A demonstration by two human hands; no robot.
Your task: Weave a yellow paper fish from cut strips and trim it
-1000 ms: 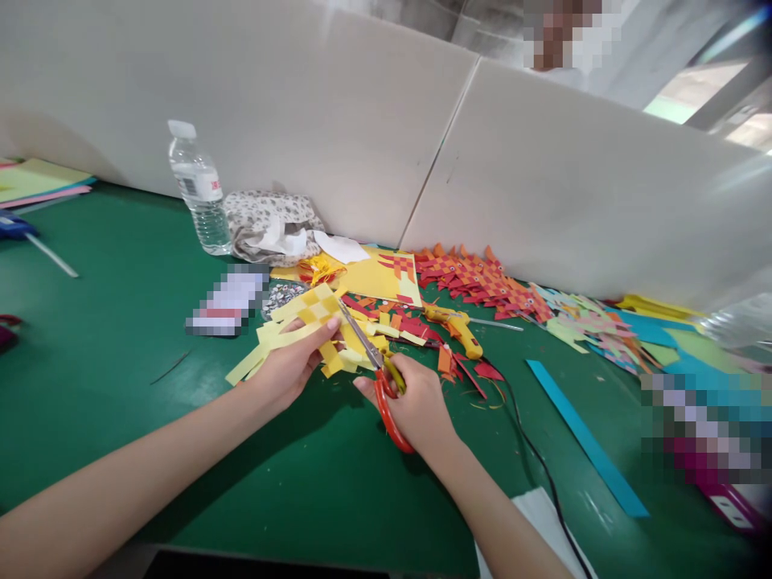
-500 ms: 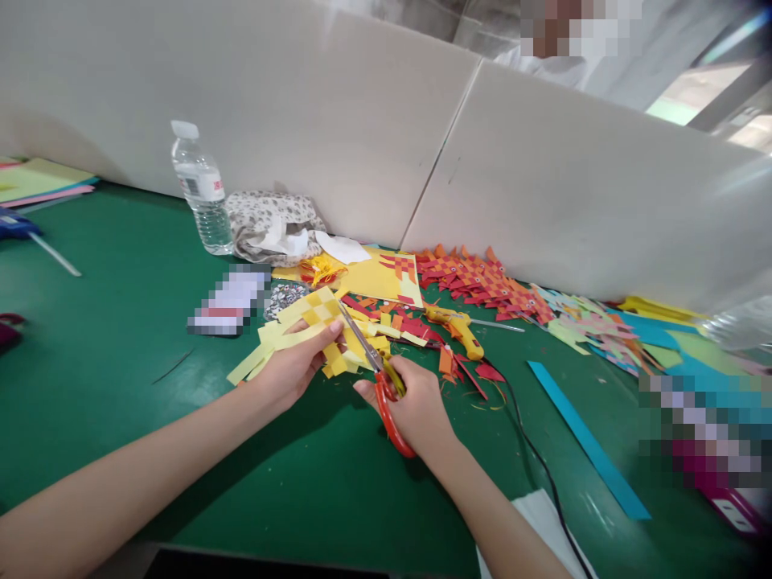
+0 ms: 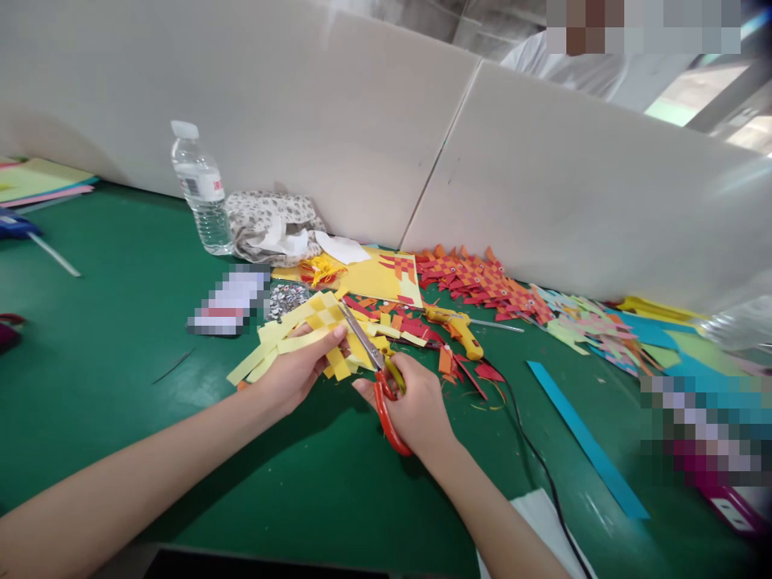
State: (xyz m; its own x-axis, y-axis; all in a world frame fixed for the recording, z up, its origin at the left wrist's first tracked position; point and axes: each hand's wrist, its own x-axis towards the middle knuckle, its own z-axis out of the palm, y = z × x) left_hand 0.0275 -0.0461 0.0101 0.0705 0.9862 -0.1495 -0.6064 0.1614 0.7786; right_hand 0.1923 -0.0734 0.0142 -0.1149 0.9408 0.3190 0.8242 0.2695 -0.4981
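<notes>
Woven yellow paper (image 3: 319, 330) between left hand (image 3: 289, 374) and scissors (image 3: 377, 366)

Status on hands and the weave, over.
Left hand pinching yellow weave. Right hand on scissors, blades at weave edge. Glue gun and scraps alongside.

Pixelated patch (image 3: 227, 301) on table (image 3: 121, 402) hides an object near water bottle (image 3: 202, 189). Second patch (image 3: 703, 426) at right edge. White sheet (image 3: 531, 523) cut by bottom edge. Scissors (image 3: 383, 378) handles partly hidden by right hand (image 3: 416, 406).
</notes>
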